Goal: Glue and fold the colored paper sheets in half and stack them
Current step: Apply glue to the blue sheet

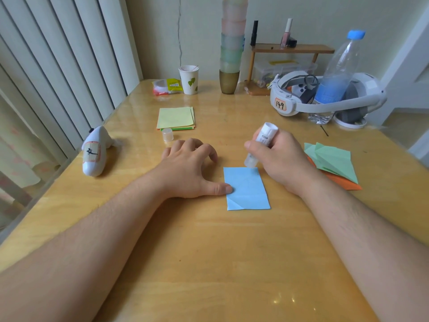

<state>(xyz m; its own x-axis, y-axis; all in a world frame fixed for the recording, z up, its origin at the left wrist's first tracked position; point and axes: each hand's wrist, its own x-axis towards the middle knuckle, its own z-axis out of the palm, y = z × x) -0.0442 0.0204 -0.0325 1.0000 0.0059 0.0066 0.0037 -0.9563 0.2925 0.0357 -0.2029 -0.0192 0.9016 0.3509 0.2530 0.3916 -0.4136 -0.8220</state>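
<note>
Wooden table (209,252) fills the view, everything placed off the blue sheet (247,188), which lies flat mid-table, folded, creased, one near corner turned up. White headset (301,98) with a "149" tag sits far right of the blue sheet, a clear bottle (336,75) with blue cap standing inside its band. Tall stack of cups (232,49) far behind the sheet, paper cup (189,80) left of that. White controller (95,154) well left of the sheet. Green folded papers (334,159) on an orange one (343,182) lie right of the sheet; yellow paper stack (175,118) sits behind-left of it. Left hand (188,168) rests on the table just left of the sheet, fingers loosely curled, holding nothing, thumb tip touching the sheet's left edge. Right hand (278,156) grips the glue stick (260,145), tilted, its tip at the sheet's far edge. Glue cap (167,135) stands behind-left of the sheet, just before the yellow stack.
</note>
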